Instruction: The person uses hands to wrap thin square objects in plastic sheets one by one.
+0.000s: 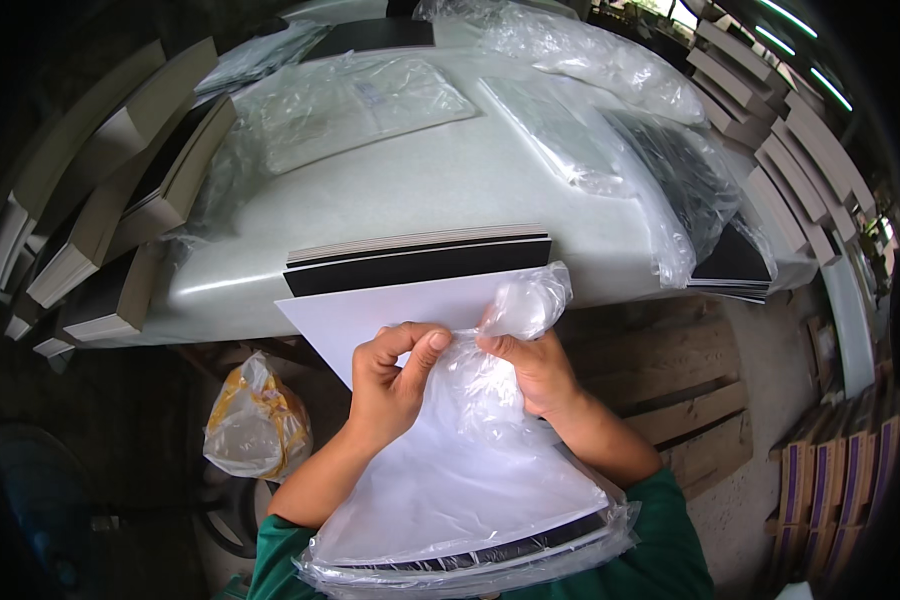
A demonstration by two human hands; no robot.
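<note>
My left hand (390,380) pinches a gathered bit of clear plastic bag (480,400) between thumb and forefinger. Close beside it, my right hand (535,370) grips the same bag, and a crumpled bunch of the film stands up above its fingers. The bag is around the near part of a stack of large sheets (400,510), white on top with a black layer showing at the near edge. The stack's far white part (370,305) lies outside the film, against the table edge. Directly beyond it, a pile of black and pale boards (420,262) rests on the table.
The pale table (370,210) carries flat clear bags (370,110), a bagged dark stack (680,170) and bunched film (600,60). Thick board stacks (120,210) stand at left, more (780,150) at far right. Below are a tied plastic bag (257,420) and a wooden pallet (680,390).
</note>
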